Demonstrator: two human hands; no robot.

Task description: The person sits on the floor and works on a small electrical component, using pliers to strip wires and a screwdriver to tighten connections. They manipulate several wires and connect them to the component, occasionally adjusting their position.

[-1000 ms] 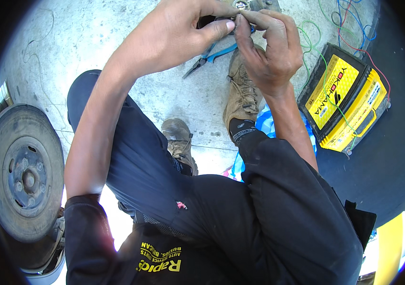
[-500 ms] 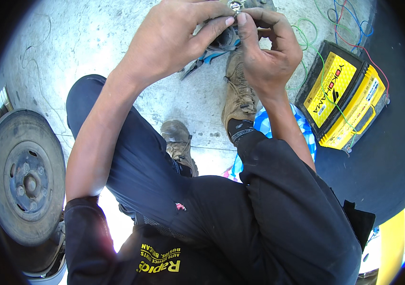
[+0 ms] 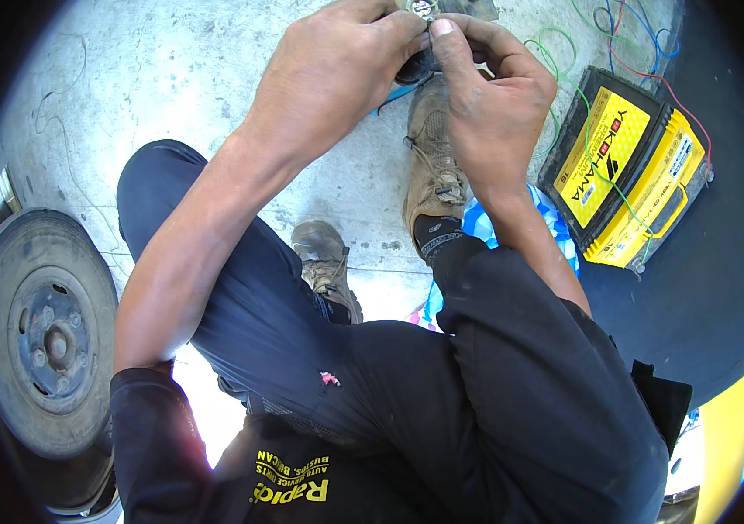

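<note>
At the top of the view both hands meet over a small shiny round metal part [image 3: 423, 9]. My left hand [image 3: 350, 52] is closed, thumb and index finger pinched at the part's near edge. My right hand [image 3: 499, 92] pinches from the other side, its thumb tip almost touching the left fingers. What exactly lies between the fingertips is too small to make out. Just below them shows a dark rounded piece [image 3: 418, 66], partly covered by the left hand. A blue tool handle [image 3: 396, 94] peeks out beside it, mostly hidden.
To the right stands a yellow and black car battery [image 3: 621, 166], with green, red and blue wires [image 3: 651, 48] around it. A wheel with a tyre [image 3: 49, 336] is at the left. My boots [image 3: 436, 162] rest on the concrete floor [image 3: 171, 79]; a blue-and-white checked item [image 3: 481, 223] lies by my right leg.
My left hand has shifted slightly right and turned, now covering the pliers' jaws that showed before. Both hands stay pinched together at the small metal part.
</note>
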